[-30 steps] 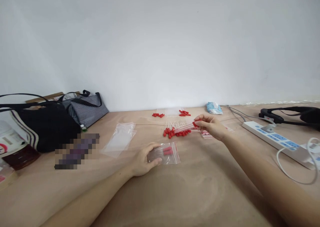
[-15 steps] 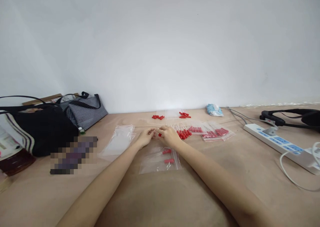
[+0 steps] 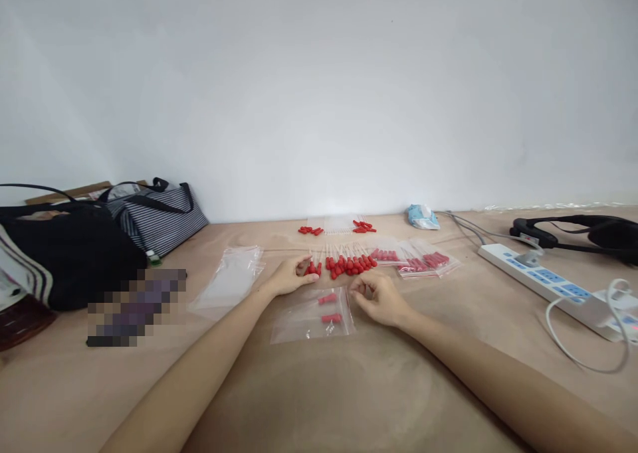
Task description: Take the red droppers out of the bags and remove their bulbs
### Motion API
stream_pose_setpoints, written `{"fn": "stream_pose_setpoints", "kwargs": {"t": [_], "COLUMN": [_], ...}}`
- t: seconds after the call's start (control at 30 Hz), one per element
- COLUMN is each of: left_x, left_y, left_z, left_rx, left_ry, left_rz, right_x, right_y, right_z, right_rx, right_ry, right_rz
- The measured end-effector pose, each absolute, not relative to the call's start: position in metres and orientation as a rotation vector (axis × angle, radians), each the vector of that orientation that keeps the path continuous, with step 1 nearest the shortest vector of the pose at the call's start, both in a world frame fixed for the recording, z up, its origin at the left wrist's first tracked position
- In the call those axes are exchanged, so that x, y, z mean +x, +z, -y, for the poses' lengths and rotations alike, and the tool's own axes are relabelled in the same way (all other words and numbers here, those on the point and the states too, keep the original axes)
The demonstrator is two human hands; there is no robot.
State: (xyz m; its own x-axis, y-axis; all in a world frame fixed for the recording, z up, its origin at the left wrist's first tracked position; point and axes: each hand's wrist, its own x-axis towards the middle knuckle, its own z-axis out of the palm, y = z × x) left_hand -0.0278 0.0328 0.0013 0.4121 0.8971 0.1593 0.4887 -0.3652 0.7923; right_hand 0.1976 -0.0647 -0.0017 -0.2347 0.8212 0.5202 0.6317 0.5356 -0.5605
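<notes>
My left hand (image 3: 293,277) is closed around a few red-bulbed droppers (image 3: 312,268), with the thumb below the bulbs and the other fingers partly hidden. Just right of it, several more droppers (image 3: 349,262) lie in a fanned row, thin clear stems pointing toward the wall. Loosely curled, with a gap between thumb and fingers, my right hand (image 3: 379,298) rests by the right edge of a clear zip bag (image 3: 294,323). Nothing shows in that hand. Two red bulbs (image 3: 331,318) are at this bag; whether inside or on top I cannot tell.
Filled zip bags (image 3: 431,260) lie to the right; flat clear bags (image 3: 226,280) lie left. More red pieces (image 3: 363,227) sit near the wall. A power strip (image 3: 543,280), black headset (image 3: 588,234), blue-white packet (image 3: 423,216), striped bag (image 3: 162,220) and black bag (image 3: 74,260) flank them.
My hands have parted. The right one has drawn back to the right and toward me, uncovering more of the dropper row. My left hand stays at the row's left end. The view has shifted slightly.
</notes>
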Motion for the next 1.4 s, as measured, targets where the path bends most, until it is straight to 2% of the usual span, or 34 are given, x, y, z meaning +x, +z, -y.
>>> {"fn": "stream_pose_setpoints", "kwargs": {"t": [0.37,0.67,0.8,1.03,1.17,1.4], "left_x": [-0.013,-0.015,-0.025,-0.039,-0.037,-0.037], "left_y": [-0.001,-0.003,0.008,0.019,0.013,0.01], "left_z": [-0.03,-0.028,-0.004,0.068,0.074,0.068], "left_rx": [2.045,2.073,2.132,2.42,2.372,2.396], "left_ry": [0.871,0.986,1.04,0.6,0.521,0.501], "left_rz": [-1.195,-1.304,-1.367,-1.039,-1.097,-1.084], "right_x": [0.185,0.177,0.174,0.175,0.179,0.184], "right_y": [-0.002,0.0,-0.002,-0.002,0.001,-0.009], "right_z": [0.068,0.068,0.067,0.067,0.066,0.064], "right_rx": [-1.281,-1.275,-1.268,-1.248,-1.271,-1.109], "right_ry": [0.538,0.489,0.537,0.647,0.645,0.975], "right_rz": [2.057,2.025,2.047,2.138,2.24,2.022]}}
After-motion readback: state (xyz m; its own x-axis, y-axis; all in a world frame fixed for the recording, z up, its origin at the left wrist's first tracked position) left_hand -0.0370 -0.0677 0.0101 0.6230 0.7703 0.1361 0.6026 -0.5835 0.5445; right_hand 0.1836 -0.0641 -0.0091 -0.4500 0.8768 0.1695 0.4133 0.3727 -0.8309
